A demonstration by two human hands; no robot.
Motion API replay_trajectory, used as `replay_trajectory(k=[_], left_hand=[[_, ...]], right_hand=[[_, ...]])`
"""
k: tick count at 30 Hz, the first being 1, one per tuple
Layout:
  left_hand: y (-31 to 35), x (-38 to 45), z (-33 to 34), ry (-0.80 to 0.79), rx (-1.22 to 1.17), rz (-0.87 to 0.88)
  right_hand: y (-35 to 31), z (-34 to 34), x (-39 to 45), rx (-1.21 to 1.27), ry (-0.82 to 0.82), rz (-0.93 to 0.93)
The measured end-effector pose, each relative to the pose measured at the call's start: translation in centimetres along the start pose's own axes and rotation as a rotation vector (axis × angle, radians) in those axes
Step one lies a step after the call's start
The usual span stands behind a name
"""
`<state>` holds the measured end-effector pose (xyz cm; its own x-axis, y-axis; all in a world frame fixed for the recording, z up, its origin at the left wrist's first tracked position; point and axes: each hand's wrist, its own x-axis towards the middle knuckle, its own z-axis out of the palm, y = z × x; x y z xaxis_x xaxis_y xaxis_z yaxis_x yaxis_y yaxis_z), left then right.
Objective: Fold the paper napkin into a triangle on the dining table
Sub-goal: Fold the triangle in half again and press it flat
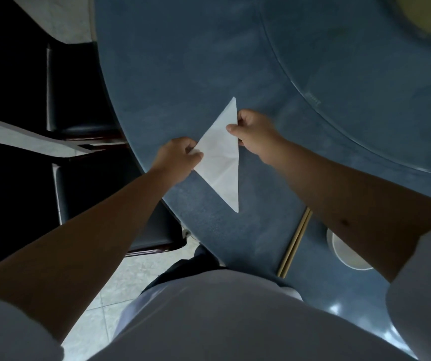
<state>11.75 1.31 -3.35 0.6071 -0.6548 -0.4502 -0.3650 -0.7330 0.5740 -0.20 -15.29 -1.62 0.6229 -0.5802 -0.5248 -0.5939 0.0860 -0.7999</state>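
Observation:
A white paper napkin [222, 160] lies folded in a triangle on the blue dining table [183, 74], near the table's left edge. One tip points away from me, another points toward me. My left hand [176, 158] pinches the napkin's left corner between thumb and fingers. My right hand [254, 134] pinches the long right edge near its upper part. Both hands touch the paper.
A pair of wooden chopsticks [293, 243] and a white bowl [347, 254] lie near the table's front edge under my right forearm. A glass turntable [365, 100] covers the table's far right. Two dark chairs [79, 100] stand at the left.

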Motion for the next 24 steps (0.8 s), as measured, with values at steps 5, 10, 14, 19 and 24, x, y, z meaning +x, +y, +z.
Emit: replay_trajectory(k=[5,10,14,19,24], left_hand=[[0.8,0.9,0.1,0.028,-0.142,-0.022],[1.3,1.4,-0.3,-0.041,0.067,0.168],[1.2,1.5,-0.5,0.013,0.307,0.257],[0.6,0.9,-0.7,0.031,0.443,0.409],[0.2,-0.2,-0.8,0.088,0.504,0.515]], right_hand=[[-0.6,-0.6,-0.1,-0.022,-0.058,-0.073],[-0.8,-1.0,-1.8,0.006,-0.124,-0.145],[-0.8,-1.4,-2.7,-0.021,-0.137,-0.226],[0.2,-1.7,-4.3,-0.207,-0.116,-0.307],[1.9,-1.5,-6.5,-0.410,-0.042,-0.537]])
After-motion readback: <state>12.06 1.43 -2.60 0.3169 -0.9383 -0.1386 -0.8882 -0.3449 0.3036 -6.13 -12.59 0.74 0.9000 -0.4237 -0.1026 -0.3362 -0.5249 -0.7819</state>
